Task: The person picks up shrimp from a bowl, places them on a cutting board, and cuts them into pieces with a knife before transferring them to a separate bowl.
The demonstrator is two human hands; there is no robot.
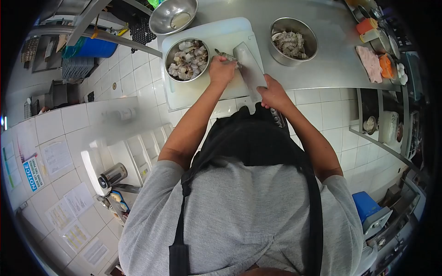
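My left hand (222, 71) is closed on a grey shrimp (224, 55), pressing it down on the white cutting board (230, 28). In my right hand (275, 94) is a wide-bladed cleaver (250, 69), its blade lying across the right part of the board with the edge close to the shrimp. Left of my left hand, a steel bowl (167, 69) on the board holds many pale shrimp pieces (188, 60). Off the board to the right stands a deeper steel pot (280, 56) with grey shrimp (291, 44) in it.
A steel mixing bowl (161, 16) rests at the board's far left corner. Along the steel counter (336, 50) to the right are a pink cloth (369, 63), an orange cloth (386, 67) and several containers. A metal rail (138, 45) runs on the left.
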